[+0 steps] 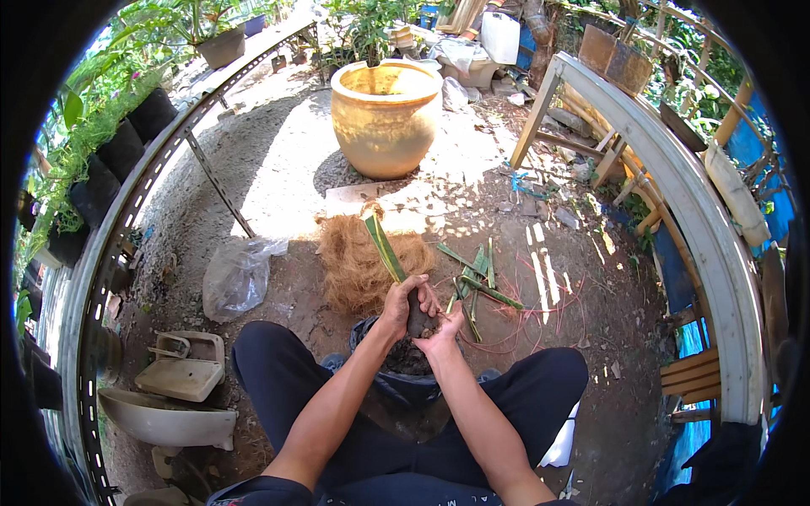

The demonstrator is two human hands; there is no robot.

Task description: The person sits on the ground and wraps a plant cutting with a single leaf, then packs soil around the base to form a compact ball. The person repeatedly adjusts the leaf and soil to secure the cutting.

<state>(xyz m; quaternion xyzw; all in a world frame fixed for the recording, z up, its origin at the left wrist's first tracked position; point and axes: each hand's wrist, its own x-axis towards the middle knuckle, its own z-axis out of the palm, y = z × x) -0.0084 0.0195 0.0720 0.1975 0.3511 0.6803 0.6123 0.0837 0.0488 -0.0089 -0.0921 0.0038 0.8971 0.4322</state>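
Note:
My left hand (405, 307) grips a dark, soil-covered clump (419, 319) at the base of a plant. From the top of this grip a long green leaf with yellow edges (383, 246) slants up and away. My right hand (441, 330) holds the clump's lower end, its thumb and fingers close to the left hand's fingers. Right below both hands, between my knees, a black plastic bag (427, 387) contains dark soil (405, 359). Just beyond lies a heap of brown fibre (373, 269). Cut green leaf pieces (479, 278) are scattered to its right.
Pink string (538, 332) trails over the dirt at right. A clear plastic bag (237, 278) and old ceramic basins (168, 417) lie at left. Ahead stands a large yellow-brown pot (386, 123). A slotted metal frame (126, 221) and a pale bench (690, 190) flank me.

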